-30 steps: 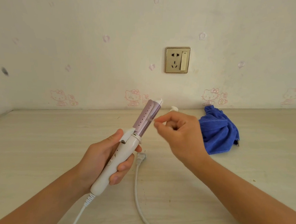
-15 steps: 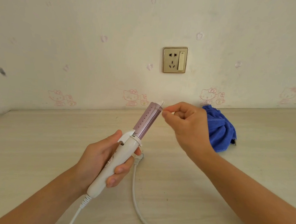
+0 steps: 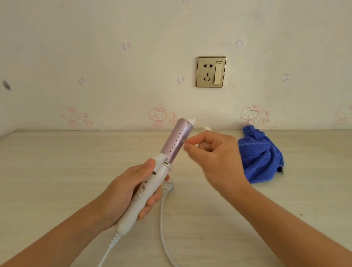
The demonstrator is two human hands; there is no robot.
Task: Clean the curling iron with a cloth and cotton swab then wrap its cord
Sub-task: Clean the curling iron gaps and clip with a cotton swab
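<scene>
My left hand (image 3: pixel 130 189) grips the white handle of the curling iron (image 3: pixel 162 167), which tilts up and to the right with its lilac barrel pointing at the wall. My right hand (image 3: pixel 217 159) pinches a cotton swab (image 3: pixel 205 128) whose white tip shows above the knuckles; its fingertips are right beside the middle of the barrel. The white cord (image 3: pixel 165 234) runs from the handle's base across the table, and its plug (image 3: pixel 167 188) lies just right of my left hand. The blue cloth (image 3: pixel 261 158) lies bunched on the table to the right.
A pale wooden table (image 3: pixel 43 176) meets a wallpapered wall. A gold wall socket with a switch (image 3: pixel 210 71) sits on the wall above the iron's tip.
My right hand has slid with the swab from the barrel's tip down to its middle. The iron stays in my left hand at about the same tilt.
</scene>
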